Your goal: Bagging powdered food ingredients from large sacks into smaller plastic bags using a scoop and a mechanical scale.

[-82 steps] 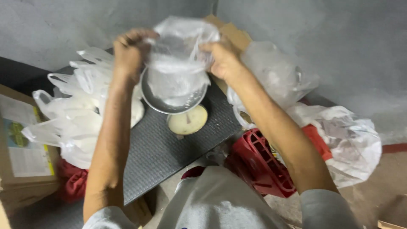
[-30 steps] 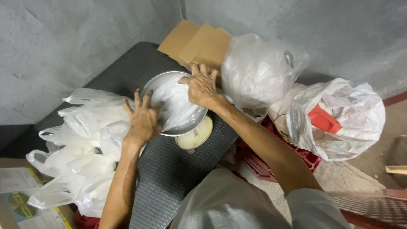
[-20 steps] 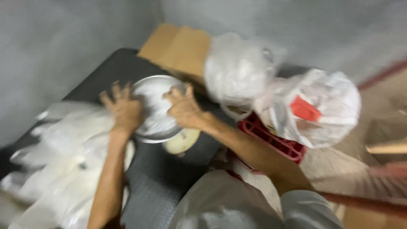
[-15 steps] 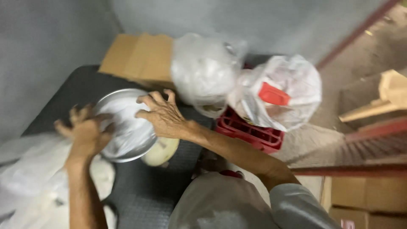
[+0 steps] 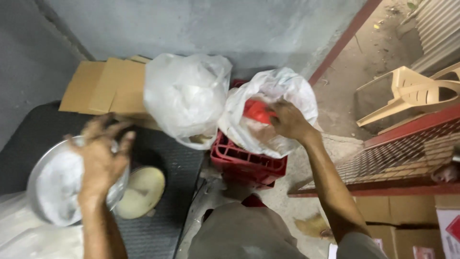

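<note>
My left hand (image 5: 101,156) lies over the near rim of a round metal bowl (image 5: 50,192) lined with thin white plastic, fingers spread on it. The bowl sits on a black ribbed mat (image 5: 175,160), next to a cream round disc (image 5: 142,192). My right hand (image 5: 289,120) reaches into the mouth of a white plastic bag (image 5: 273,141), fingers on a red object (image 5: 256,110) inside it. That bag rests on a red plastic crate (image 5: 244,165).
A second, fuller white bag (image 5: 184,96) leans beside the first. Flattened cardboard (image 5: 103,86) lies against the grey wall. More white bags (image 5: 26,240) pile at the lower left. A beige plastic chair (image 5: 417,91), a red mesh frame (image 5: 397,158) and cardboard boxes (image 5: 412,211) stand to the right.
My right hand left the bowl and moved right into the white bag on the crate. The view swung right. My left hand stays on the bowl.
</note>
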